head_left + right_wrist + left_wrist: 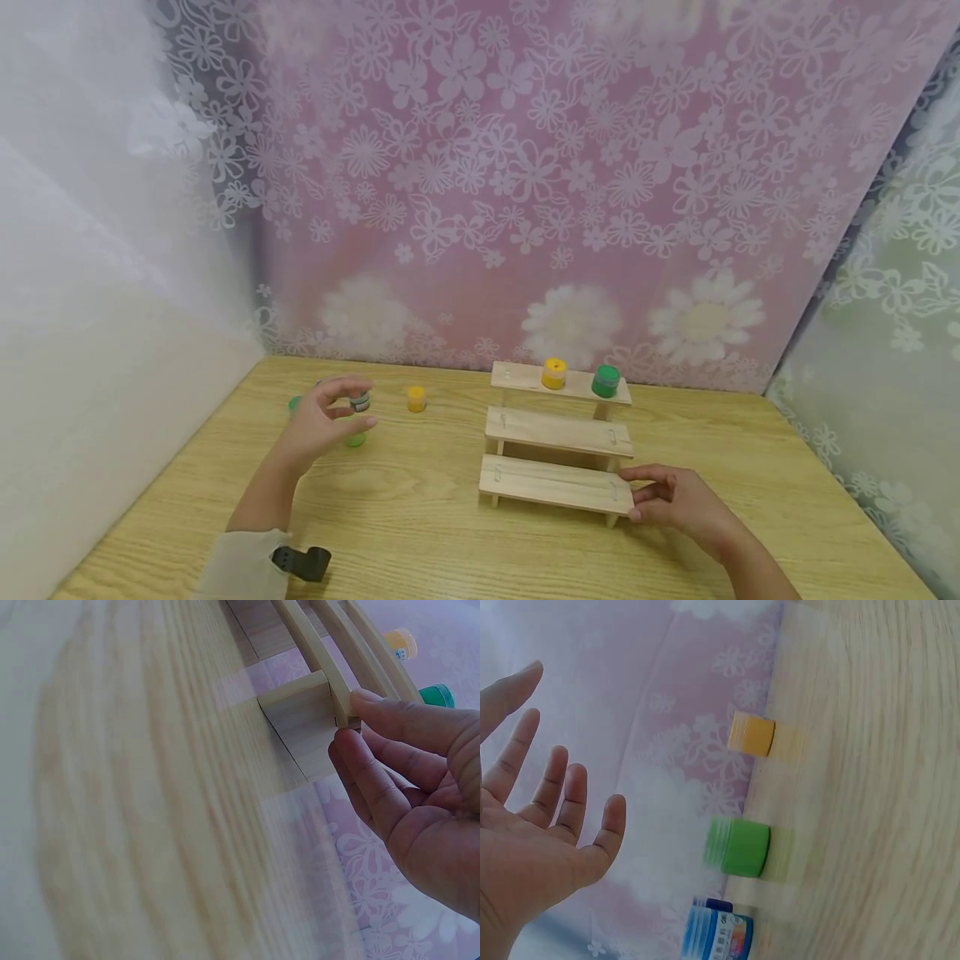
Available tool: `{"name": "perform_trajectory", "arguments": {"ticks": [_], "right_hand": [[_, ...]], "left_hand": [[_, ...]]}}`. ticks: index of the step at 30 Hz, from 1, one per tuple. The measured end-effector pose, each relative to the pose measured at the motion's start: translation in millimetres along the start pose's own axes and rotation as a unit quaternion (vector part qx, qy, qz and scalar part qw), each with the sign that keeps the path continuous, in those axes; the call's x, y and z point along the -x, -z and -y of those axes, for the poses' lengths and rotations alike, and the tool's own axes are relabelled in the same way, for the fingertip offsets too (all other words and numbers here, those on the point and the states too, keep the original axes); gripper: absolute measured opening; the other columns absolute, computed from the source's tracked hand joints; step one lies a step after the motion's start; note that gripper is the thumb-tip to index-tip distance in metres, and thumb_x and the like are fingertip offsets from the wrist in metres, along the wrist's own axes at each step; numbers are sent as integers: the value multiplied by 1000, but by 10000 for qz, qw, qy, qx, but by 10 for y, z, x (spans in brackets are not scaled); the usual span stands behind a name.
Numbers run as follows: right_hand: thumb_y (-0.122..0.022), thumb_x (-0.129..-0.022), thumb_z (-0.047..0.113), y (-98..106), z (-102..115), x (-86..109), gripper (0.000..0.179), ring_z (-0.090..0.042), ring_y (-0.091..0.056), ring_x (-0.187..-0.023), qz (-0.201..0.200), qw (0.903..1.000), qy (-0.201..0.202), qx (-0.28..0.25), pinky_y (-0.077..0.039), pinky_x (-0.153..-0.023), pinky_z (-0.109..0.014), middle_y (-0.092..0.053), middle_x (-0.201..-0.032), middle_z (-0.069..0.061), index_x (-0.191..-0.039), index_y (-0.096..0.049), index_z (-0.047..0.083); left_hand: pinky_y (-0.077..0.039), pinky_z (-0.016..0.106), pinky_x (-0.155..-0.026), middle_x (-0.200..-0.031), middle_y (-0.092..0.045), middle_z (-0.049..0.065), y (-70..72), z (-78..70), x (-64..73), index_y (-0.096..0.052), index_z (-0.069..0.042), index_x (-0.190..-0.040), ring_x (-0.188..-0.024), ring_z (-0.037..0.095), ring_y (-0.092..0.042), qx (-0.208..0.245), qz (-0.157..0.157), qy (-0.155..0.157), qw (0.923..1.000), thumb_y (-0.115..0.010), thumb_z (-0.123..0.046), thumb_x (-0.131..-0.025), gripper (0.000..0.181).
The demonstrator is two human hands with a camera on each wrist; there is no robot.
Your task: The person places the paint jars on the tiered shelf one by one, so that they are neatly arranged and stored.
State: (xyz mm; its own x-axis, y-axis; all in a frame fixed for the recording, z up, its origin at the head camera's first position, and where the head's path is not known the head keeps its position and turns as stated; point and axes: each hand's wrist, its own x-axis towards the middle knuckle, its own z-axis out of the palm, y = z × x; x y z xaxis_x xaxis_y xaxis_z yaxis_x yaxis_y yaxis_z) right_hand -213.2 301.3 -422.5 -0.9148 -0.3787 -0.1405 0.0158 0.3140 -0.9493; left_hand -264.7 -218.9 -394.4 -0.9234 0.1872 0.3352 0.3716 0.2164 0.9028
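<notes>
In the head view, the left hand [311, 429] hovers at the left over a cluster of small paint jars, its thumb apart from its fingers and nothing between them. Beside its fingertips are a light green jar [356, 439] and a dark-looking jar [361, 402]. A green lid [294, 403] shows partly behind the hand. The left wrist view has a blue labelled jar [720, 935] at its lower edge. With thumb above and fingers below, the right hand [686, 504] pinches the right end of the lowest step of a three-step wooden stand [555, 483].
On the stand's top step sit a yellow jar [554, 374] and a dark green jar [605, 381]. Another yellow jar [416, 399] stands on the wooden table [405, 533], between the left hand and the stand. A flowered pink curtain [480, 208] hangs behind the table.
</notes>
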Motion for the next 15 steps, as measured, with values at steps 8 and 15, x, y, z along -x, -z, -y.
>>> {"name": "perform_trajectory", "arguments": {"ticks": [8, 15], "right_hand": [[-76, -86, 15, 3, 3, -11, 64, -22, -61, -99, -9, 10000, -11, 55, -56, -81, -34, -65, -109, -13, -135, -46, -14], [-76, -86, 15, 3, -8, -13, 64, -22, -61, -99, -3, 10000, -40, 56, -56, -81, -34, -65, -110, -13, -136, -47, -13]], "left_hand": [[-43, 51, -100, -141, -47, 11, 159, 87, 62, -61, -6, -129, -123, 32, -43, -484, -288, 407, 9976, -80, -21, -84, 51], [-42, 52, -100, -139, -47, 15, 292, 202, 109, -61, -6, -129, -122, 32, -42, -794, -332, 670, 9940, -80, -28, -83, 55]]}}
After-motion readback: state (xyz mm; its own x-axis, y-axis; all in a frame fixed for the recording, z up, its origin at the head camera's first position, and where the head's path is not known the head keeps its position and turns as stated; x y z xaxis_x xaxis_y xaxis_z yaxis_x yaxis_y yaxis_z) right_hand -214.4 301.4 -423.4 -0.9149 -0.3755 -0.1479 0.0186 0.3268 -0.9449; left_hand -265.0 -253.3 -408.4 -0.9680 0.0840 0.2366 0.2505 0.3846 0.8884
